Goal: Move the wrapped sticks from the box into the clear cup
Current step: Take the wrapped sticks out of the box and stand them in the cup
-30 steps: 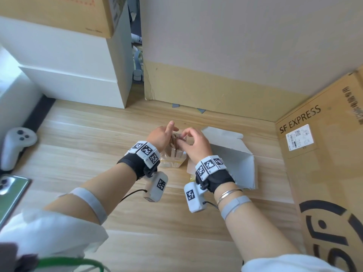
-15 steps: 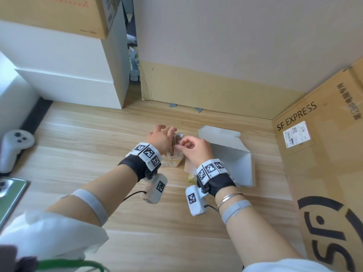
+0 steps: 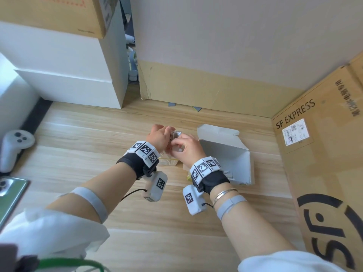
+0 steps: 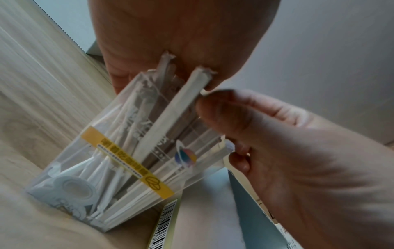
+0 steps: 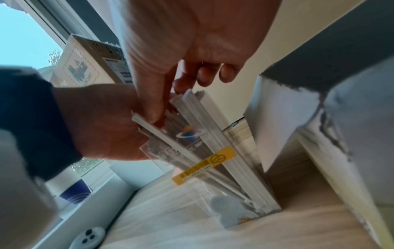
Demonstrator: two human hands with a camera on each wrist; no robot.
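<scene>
The clear cup (image 4: 119, 168) with a yellow band stands on the wooden floor, packed with several paper-wrapped sticks (image 4: 166, 118). My left hand (image 3: 159, 136) curls round the cup's upper left side, its palm over the stick tops. My right hand (image 3: 184, 146) pinches the tops of a few wrapped sticks (image 5: 202, 121) between thumb and fingers, inside the cup (image 5: 213, 168). In the head view the hands hide most of the cup (image 3: 169, 160). The open white box (image 3: 231, 152) lies just right of the hands; I cannot see what is inside it.
A large SF Express carton (image 3: 324, 154) stands on the right and a cardboard panel (image 3: 216, 91) at the back. A white cabinet (image 3: 68, 75) fills the back left. A white game controller (image 3: 13, 146) and a phone (image 3: 9, 195) lie at the left edge.
Both hands have stayed at the cup. The right hand's fingers have curled lower over the stick tops, and the left hand's fingers have closed in over the cup.
</scene>
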